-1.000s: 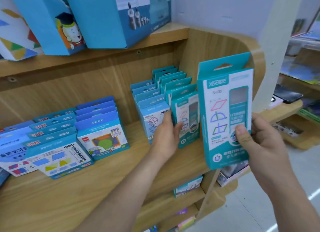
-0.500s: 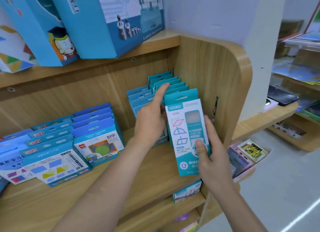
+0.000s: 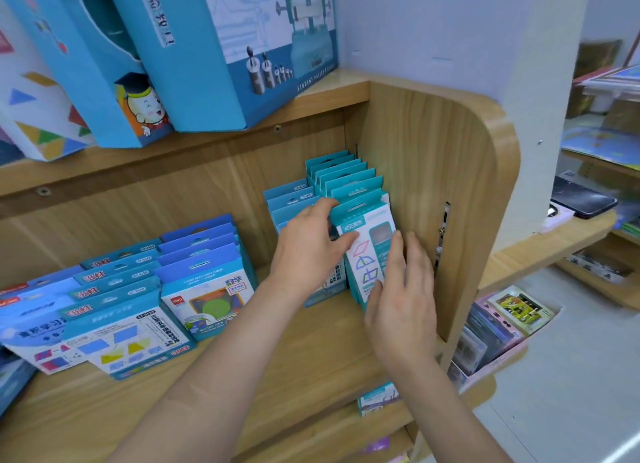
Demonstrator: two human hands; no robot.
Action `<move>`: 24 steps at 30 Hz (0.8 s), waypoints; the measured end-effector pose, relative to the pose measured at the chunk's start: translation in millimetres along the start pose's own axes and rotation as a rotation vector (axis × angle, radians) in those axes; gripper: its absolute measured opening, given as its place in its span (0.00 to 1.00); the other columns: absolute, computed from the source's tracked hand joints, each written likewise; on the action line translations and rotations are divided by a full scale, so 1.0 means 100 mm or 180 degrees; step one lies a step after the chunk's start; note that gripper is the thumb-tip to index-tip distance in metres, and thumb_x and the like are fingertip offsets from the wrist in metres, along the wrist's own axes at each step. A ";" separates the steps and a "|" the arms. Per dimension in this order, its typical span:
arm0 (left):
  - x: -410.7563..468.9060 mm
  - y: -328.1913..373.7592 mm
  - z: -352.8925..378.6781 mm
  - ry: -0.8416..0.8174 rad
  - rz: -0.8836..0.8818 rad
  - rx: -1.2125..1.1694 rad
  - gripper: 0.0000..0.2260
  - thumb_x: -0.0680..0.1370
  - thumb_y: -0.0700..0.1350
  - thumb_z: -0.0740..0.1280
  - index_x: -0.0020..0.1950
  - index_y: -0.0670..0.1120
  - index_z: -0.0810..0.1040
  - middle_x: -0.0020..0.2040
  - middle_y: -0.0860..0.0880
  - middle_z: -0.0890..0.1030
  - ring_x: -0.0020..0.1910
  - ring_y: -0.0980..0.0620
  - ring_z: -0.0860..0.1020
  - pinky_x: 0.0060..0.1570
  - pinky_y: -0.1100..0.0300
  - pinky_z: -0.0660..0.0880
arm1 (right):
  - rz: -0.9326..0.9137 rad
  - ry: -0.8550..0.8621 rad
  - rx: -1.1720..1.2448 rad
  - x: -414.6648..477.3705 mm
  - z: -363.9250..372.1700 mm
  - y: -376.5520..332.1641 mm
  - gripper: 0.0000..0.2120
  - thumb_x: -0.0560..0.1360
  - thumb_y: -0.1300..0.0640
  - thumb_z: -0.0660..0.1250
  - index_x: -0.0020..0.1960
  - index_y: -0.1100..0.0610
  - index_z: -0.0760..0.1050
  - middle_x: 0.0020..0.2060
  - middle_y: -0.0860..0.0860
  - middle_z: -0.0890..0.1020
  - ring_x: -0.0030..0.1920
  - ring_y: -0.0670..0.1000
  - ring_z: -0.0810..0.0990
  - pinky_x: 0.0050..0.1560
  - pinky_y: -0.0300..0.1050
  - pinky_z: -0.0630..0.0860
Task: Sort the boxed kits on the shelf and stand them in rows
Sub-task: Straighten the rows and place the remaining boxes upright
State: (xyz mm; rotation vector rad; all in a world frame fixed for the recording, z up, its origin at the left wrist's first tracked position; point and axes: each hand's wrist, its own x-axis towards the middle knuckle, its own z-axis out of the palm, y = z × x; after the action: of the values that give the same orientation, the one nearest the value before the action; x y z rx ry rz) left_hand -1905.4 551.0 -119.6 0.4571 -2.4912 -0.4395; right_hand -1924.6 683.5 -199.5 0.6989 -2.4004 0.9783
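Observation:
A teal boxed kit (image 3: 367, 244) with coloured shape drawings stands at the front of a teal row (image 3: 341, 175) against the shelf's right side panel. My right hand (image 3: 401, 289) lies flat against its front, fingers straight. My left hand (image 3: 311, 244) rests on the neighbouring row of light-blue kits (image 3: 289, 196), with its thumb touching the left edge of the teal kit. Further left, rows of blue kits (image 3: 204, 275) lean back on the wooden shelf (image 3: 277, 352).
Large blue boxes (image 3: 221, 47) stand on the shelf above. The curved wooden side panel (image 3: 450, 185) closes the shelf on the right. A lower shelf holds more boxes (image 3: 502, 327). Another shelf with a dark tablet (image 3: 581, 199) lies to the right.
The teal kit went from held up in my right hand to standing at the front of the teal row. My right hand flattened against it; my left hand shifted up beside it.

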 end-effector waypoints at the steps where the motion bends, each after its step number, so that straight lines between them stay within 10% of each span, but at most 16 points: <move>1: 0.00 0.03 0.01 0.0021 0.0030 0.0004 0.22 0.73 0.54 0.70 0.63 0.50 0.71 0.50 0.50 0.79 0.49 0.49 0.77 0.43 0.59 0.68 | -0.0033 -0.0061 0.0033 0.00 0.00 0.00 0.35 0.72 0.67 0.65 0.75 0.61 0.54 0.72 0.62 0.63 0.70 0.61 0.63 0.68 0.54 0.64; 8: -0.01 0.11 0.09 0.0037 0.0326 -0.0047 0.24 0.76 0.51 0.68 0.69 0.52 0.64 0.55 0.48 0.73 0.46 0.45 0.77 0.47 0.48 0.76 | -0.0040 -0.0777 0.0063 0.11 -0.06 0.03 0.37 0.74 0.61 0.63 0.77 0.57 0.47 0.76 0.57 0.54 0.71 0.58 0.62 0.68 0.50 0.66; 24: -0.03 0.06 0.02 -0.0396 0.0810 0.0676 0.37 0.70 0.49 0.75 0.73 0.53 0.59 0.57 0.48 0.62 0.50 0.51 0.69 0.45 0.57 0.74 | -0.0375 -0.0837 0.0280 0.33 -0.18 0.08 0.36 0.75 0.61 0.64 0.77 0.54 0.50 0.74 0.54 0.54 0.71 0.55 0.61 0.67 0.48 0.68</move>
State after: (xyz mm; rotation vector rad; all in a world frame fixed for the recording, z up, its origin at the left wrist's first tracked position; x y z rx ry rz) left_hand -1905.6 557.3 -119.8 0.1929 -2.6838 -0.1055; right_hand -1950.9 692.5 -172.7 1.0470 -2.5142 1.0015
